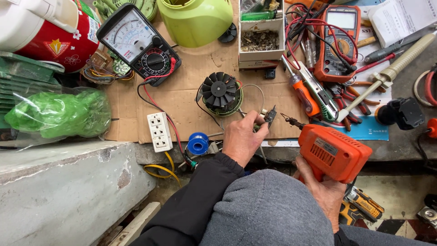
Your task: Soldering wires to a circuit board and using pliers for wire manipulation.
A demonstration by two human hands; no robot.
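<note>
Head view, looking down at your bench: your left hand [243, 136] is pinched shut around a small dark part [270, 114] with thin wires coming off it, held up just over the front edge of the cardboard sheet [191, 86]; can't tell exactly what the part is, it's too small. Your right hand [325, 189] is wrapped tight round the grip of an orange soldering gun [330, 150], low by your knee; its thin tip [287, 118] points up and left, ending just beside that part, though I can't say if they actually touch.

Just behind your left hand sits a little motor with a black fan wheel [221, 92] on the cardboard, its wires trailing toward the part; a blue solder spool [198, 143] lies just left of your wrist, with a white power strip [159, 131] next to it. Further back there's a black analog multimeter [136, 43] on the left, a lime green plastic housing [195, 18] in the middle, and an orange digital multimeter [337, 41] on the right amid red and black leads; an orange-handled screwdriver [302, 93] lies between the fan and that meter.
</note>
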